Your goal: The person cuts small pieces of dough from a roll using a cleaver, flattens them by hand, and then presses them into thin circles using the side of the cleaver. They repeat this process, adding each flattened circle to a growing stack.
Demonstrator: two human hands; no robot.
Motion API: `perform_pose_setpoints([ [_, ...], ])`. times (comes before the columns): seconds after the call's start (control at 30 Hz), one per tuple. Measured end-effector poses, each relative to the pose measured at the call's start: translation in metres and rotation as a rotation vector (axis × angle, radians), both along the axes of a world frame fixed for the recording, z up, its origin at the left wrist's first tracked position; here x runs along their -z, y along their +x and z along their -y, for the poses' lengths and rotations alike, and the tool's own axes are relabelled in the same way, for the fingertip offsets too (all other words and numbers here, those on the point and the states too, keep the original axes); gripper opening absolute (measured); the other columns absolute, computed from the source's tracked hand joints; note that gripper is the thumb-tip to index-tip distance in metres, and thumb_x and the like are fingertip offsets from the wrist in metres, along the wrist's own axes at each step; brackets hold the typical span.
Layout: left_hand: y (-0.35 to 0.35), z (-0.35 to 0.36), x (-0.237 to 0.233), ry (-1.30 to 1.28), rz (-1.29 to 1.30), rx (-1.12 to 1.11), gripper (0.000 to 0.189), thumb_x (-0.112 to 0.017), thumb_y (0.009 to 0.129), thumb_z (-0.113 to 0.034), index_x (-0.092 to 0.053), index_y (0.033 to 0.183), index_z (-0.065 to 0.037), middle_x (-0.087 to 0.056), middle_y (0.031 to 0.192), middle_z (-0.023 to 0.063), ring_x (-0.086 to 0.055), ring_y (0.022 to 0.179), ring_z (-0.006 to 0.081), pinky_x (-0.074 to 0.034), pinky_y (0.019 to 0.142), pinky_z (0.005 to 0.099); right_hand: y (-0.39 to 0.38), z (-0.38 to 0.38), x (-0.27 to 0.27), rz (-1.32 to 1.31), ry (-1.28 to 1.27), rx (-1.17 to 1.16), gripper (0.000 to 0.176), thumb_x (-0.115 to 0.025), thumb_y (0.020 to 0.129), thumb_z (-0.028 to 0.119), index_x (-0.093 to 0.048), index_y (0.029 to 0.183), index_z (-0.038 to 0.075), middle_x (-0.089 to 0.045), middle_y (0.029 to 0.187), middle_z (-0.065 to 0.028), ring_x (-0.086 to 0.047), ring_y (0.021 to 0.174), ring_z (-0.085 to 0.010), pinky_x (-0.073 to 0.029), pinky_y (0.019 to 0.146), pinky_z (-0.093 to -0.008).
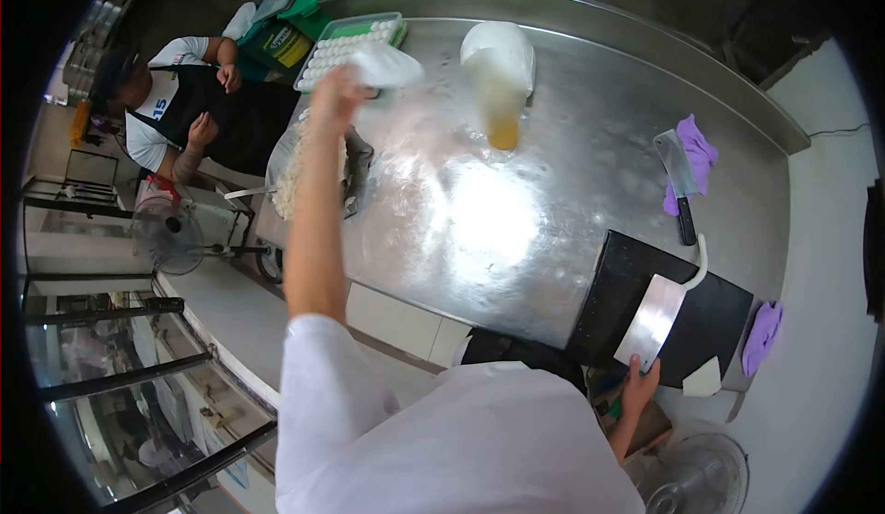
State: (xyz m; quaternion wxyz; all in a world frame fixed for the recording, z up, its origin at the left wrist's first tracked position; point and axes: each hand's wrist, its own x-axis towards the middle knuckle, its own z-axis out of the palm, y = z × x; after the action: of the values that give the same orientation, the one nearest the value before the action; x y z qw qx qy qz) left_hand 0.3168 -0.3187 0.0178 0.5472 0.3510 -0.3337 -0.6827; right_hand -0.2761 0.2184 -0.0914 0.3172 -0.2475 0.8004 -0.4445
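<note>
At the end of an outstretched arm, my left hand (338, 97) is blurred, its fingers closed on a white cloth or bag (387, 66) beside a tray of white balls (343, 46). Below that hand, a clear bag of pale pieces (288, 182) lies partly behind my forearm. At the table's near right, my right hand (638, 383) grips the blade's lower end of a broad metal blade (653, 320) with a curved white handle. The blade lies over a black board (714, 316).
Another person (226, 113) in a black apron stands at the left end of the metal table (433, 283). A white bag (499, 48) and a blurred container of amber contents (503, 133) stand far back. A cleaver (678, 168) rests on purple cloth (701, 150).
</note>
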Motion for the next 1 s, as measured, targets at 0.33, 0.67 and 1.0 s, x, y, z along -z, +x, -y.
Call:
perform_pose_setpoints([
  [0.33,-0.002,-0.061,0.019,0.151,0.282,-0.795,0.033,-0.056,0.101,-0.025,-0.050,0.128,-0.006,-0.060,0.134,0.0152,-0.063,0.118,0.0332,-0.055,0.093,0.0487,0.026,-0.013,0.010,-0.336,-0.112,-0.032,0.030,-0.071,0.094,0.018,-0.058,0.111,-0.003,-0.064,0.091,-0.0117,-0.063,0.081,-0.0217,-0.051,0.075,-0.0360],
  [0.67,-0.434,-0.301,0.167,-0.583,0.775,0.172,0.023,-0.063,0.087,0.004,-0.067,0.108,-0.004,-0.065,0.119,0.0138,-0.062,0.111,0.0345,-0.050,0.092,0.0425,-0.116,0.002,-0.037,-0.535,0.328,-0.113,0.034,-0.066,0.096,0.019,-0.054,0.121,-0.001,-0.067,0.096,-0.0307,-0.063,0.093,-0.0520,-0.050,0.075,-0.0523],
  [1.0,-0.631,-0.309,0.178,-1.042,0.831,0.590,0.029,-0.071,0.083,0.002,-0.069,0.110,-0.005,-0.064,0.113,0.0102,-0.062,0.101,0.0316,-0.053,0.087,0.0430,-0.197,0.036,-0.047,-0.661,0.357,-0.464,0.024,-0.061,0.096,0.015,-0.050,0.115,0.005,-0.066,0.082,-0.0231,-0.065,0.077,-0.0482,-0.051,0.067,-0.0560],
])
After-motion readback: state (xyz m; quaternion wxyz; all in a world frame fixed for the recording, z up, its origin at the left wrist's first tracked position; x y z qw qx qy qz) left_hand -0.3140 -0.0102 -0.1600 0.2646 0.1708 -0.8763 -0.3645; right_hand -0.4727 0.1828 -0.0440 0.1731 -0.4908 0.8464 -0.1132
